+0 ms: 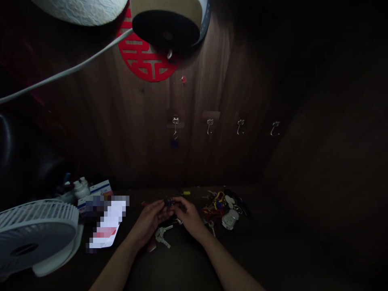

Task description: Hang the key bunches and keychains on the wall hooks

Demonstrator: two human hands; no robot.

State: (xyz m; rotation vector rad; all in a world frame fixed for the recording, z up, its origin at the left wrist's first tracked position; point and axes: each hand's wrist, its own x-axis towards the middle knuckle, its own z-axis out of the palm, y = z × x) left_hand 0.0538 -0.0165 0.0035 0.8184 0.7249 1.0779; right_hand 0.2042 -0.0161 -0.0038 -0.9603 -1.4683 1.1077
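My left hand [151,218] and my right hand [188,216] meet above the dark tabletop, both with fingers closed. Between their fingertips is a small dark-blue object [169,202] with a metallic glint; dim light and the fingers hide its exact kind. Just below my left hand lie several silver keys [163,236], beside a reddish strip [152,245]. A single key [211,227] shows beyond my right wrist. Farther right sits a pile with red and yellow cords [214,210], pale round tags [229,201] and a silver oval piece [230,219].
Four metal hooks line the wood wall; a blue tag [175,144] hangs from the leftmost hook [175,125]. At left stand a white fan [57,214], bottles [81,188] and a box [101,188]. A lamp-like fixture [166,30] and white cable [66,72] are overhead.
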